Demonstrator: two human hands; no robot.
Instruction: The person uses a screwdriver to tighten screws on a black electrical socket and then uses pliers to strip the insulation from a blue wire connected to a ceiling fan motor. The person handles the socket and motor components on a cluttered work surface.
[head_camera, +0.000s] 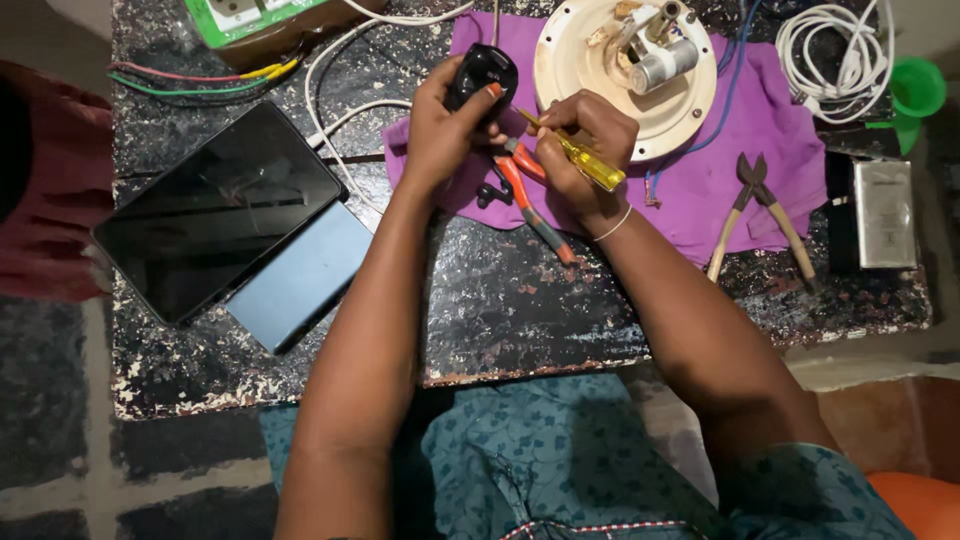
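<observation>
My left hand (445, 125) grips a small black rounded plastic part (481, 72) and holds it upright over a purple cloth (720, 180). My right hand (590, 150) holds a screwdriver with a clear yellow handle (588, 160), its tip pointing toward the black part. Orange-handled pliers (535, 205) lie on the cloth under both hands. Just beyond my right hand sits a round cream-coloured base plate (575, 60) with a metal cylinder and fittings on top.
A black tablet (215, 210) and a grey-blue flat case (300, 275) lie at the left. Pliers with tan handles (755, 205) rest at the right, near a silver box (885, 215), a coiled white cable (835, 50) and a green funnel (915, 90). A green socket board (260, 15) stands at the back.
</observation>
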